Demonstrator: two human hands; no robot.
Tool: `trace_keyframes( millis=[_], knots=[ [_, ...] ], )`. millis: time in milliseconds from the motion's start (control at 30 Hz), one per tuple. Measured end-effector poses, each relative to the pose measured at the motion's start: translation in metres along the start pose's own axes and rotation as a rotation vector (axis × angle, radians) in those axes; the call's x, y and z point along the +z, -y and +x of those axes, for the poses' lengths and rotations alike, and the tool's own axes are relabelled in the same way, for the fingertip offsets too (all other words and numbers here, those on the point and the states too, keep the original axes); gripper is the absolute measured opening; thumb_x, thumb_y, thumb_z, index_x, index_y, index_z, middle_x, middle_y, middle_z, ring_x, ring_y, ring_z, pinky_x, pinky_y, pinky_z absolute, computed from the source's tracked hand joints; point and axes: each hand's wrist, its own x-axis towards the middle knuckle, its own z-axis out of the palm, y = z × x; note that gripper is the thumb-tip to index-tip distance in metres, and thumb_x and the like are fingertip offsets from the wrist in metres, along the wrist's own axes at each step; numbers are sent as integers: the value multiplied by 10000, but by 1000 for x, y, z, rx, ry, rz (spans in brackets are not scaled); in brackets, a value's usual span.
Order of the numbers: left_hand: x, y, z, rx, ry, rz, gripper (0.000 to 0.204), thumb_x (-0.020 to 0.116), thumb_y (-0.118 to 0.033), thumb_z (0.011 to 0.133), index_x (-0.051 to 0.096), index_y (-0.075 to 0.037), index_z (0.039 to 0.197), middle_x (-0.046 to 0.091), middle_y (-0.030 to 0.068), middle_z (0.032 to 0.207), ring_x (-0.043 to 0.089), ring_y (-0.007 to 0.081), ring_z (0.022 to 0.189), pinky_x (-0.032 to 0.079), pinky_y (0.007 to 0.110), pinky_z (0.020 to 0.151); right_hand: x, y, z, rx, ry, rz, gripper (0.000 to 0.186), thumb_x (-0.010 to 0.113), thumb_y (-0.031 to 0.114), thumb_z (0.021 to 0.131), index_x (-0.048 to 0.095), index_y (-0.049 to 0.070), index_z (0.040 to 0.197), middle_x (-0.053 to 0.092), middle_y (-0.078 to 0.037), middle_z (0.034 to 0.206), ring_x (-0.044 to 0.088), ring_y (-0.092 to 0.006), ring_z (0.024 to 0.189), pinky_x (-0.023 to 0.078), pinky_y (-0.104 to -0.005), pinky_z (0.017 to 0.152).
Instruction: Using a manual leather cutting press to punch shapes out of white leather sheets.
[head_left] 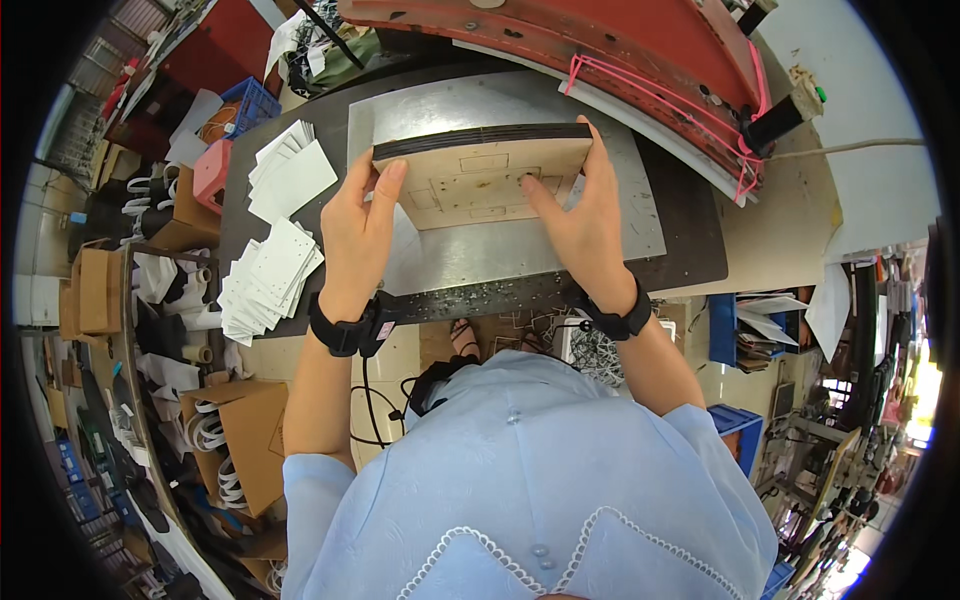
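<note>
Shirt [520,440] in pale blue nearest, then black wrist straps [335,328] on both forearms. Dark crumbs [480,297] scattered along the near edge of a black worktop [693,240], two fanned stacks of white cards [272,268] at its left. Left grip [358,232] closed on one end of a tan wooden board [460,186] with dark layered edge, thumb on the near face; right grip [592,228] clasped around the opposite end, thumb likewise on the face. Board tilted between both, over a silver metal plate [490,252]; contact along its lower edge impossible to tell. Beyond, a red machine beam [640,38] with pink cord [742,152] looped at its right; far left, a blue plastic crate [250,107].
</note>
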Motion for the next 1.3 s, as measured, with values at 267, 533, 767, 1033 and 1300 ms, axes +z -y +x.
trace_keyframes(
  millis=[267, 533, 767, 1033, 1300],
  knots=[
    [1, -2, -1, 16, -14, 20, 373, 581, -300, 1002, 624, 3, 1214, 715, 121, 974, 667, 161, 908, 505, 282, 827, -3, 1, -4, -33, 18, -13, 839, 736, 162, 811, 276, -21, 1488, 464, -266, 1346, 437, -400, 1249, 361, -455, 1058],
    [1, -4, -3, 11, -17, 23, 386, 586, -309, 997, 622, 4, 1219, 717, 129, 999, 676, 172, 936, 510, 291, 836, 4, -1, -4, -58, -18, -38, 873, 752, 115, 784, 258, -19, 1490, 446, -254, 1368, 414, -394, 1282, 344, -460, 1077],
    [0, 1, -4, 1, -3, 8, 402, 598, -310, 989, 610, 16, 1225, 711, 133, 984, 673, 175, 914, 514, 294, 823, 2, 4, -5, 8, 19, 90, 871, 753, 122, 792, 256, -12, 1495, 448, -257, 1359, 426, -382, 1278, 352, -450, 1082],
    [21, 4, -14, 153, -34, 170, 813, 784, -174, 808, 339, -28, 1472, 682, 153, 1099, 682, 243, 962, 535, 334, 874, 4, -1, -5, -9, 10, 81, 837, 726, 135, 835, 245, -14, 1503, 452, -266, 1350, 453, -369, 1250, 375, -439, 1056],
    [20, 5, -16, 108, -33, 251, 854, 780, -170, 800, 295, -23, 1488, 665, 181, 1072, 670, 278, 938, 545, 363, 826, 2, 0, -5, -43, 23, 66, 788, 688, 109, 860, 244, -23, 1498, 456, -271, 1335, 464, -374, 1235, 382, -439, 1051]
  ],
)
